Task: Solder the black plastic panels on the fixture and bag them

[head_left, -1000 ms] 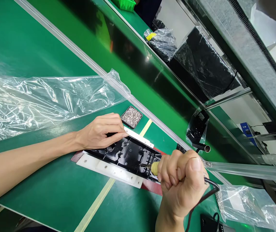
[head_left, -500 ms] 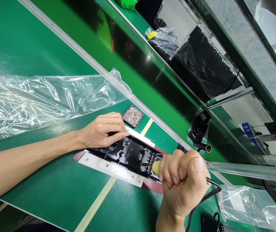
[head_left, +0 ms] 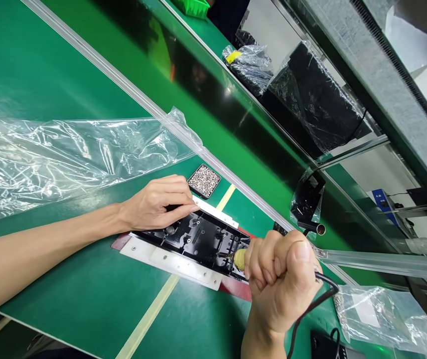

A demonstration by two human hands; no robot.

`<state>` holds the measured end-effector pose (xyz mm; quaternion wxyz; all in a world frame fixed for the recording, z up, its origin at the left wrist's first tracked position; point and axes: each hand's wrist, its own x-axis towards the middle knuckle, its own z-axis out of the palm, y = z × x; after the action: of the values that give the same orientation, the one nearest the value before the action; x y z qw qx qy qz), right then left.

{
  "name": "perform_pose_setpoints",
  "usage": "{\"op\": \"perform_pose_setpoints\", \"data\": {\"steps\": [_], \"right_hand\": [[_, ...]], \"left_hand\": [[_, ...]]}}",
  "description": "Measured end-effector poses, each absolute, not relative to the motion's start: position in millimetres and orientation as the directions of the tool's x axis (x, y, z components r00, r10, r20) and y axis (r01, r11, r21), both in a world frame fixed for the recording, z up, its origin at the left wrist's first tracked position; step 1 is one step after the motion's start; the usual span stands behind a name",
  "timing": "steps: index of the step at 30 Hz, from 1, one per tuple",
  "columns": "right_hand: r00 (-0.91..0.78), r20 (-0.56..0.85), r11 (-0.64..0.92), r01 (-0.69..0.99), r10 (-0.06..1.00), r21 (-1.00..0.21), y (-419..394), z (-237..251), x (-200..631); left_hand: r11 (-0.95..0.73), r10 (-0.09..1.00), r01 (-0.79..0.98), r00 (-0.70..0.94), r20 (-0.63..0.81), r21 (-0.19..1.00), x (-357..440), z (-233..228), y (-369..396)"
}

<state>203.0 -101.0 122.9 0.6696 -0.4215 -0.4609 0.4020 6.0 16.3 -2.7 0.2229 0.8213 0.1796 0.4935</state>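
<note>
A long black plastic housing point(head_left: 201, 241) lies in a white fixture point(head_left: 183, 267) on the green table. My left hand point(head_left: 161, 202) rests over its left end, fingers pressed together and thumb along the upper edge, gripping it; the fingertips are partly hidden. In a closed fist my right hand point(head_left: 282, 271) holds a corded soldering iron point(head_left: 239, 259) with a yellow collar. Its thin metal tip points left and reaches into the right part of the housing; whether it touches is hard to see. Just above the housing sits a small square tray point(head_left: 204, 180) full of tiny metal pieces.
Clear plastic sheeting point(head_left: 67, 159) spreads over the table at left. A metal rail point(head_left: 123, 80) runs diagonally behind the work. A plastic bag point(head_left: 381, 314) lies at lower right, near the black cable point(head_left: 320, 296). Wrapped black parts point(head_left: 316, 99) stand beyond the partition.
Both hands, the soldering iron and the housing keep their places relative to each other. Only the view has shifted slightly.
</note>
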Motion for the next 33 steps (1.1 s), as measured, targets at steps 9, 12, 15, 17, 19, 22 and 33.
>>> {"op": "perform_pose_setpoints", "data": {"steps": [9,12,15,17,19,22,33], "right_hand": [[0.259,0.277,0.322,-0.152,0.925,-0.934,-100.4,123.0,203.8],[0.261,0.274,0.318,-0.146,0.926,-0.937,-100.6,124.2,203.6],[0.260,0.278,0.320,-0.138,0.925,-0.937,-100.3,124.9,203.5],[0.259,0.281,0.323,-0.136,0.924,-0.937,-100.1,124.8,203.4],[0.261,0.284,0.326,-0.135,0.923,-0.936,-99.9,124.5,203.4],[0.260,0.284,0.328,-0.143,0.923,-0.934,-99.7,124.1,203.3],[0.260,0.285,0.331,-0.154,0.923,-0.931,-100.9,123.4,203.9]], "left_hand": [[-0.836,0.512,0.073,0.460,0.726,0.543,5.2,-3.7,16.3],[-0.835,0.515,0.076,0.459,0.724,0.545,5.4,-3.7,16.6],[-0.838,0.510,0.079,0.467,0.722,0.540,5.2,-3.9,16.9],[-0.839,0.508,0.078,0.468,0.723,0.539,4.9,-4.2,16.9],[-0.840,0.506,0.073,0.466,0.726,0.538,4.6,-4.5,16.9],[-0.842,0.502,0.067,0.464,0.730,0.536,4.8,-4.6,16.9],[-0.837,0.511,0.079,0.466,0.722,0.542,4.2,-4.1,16.3]]}}
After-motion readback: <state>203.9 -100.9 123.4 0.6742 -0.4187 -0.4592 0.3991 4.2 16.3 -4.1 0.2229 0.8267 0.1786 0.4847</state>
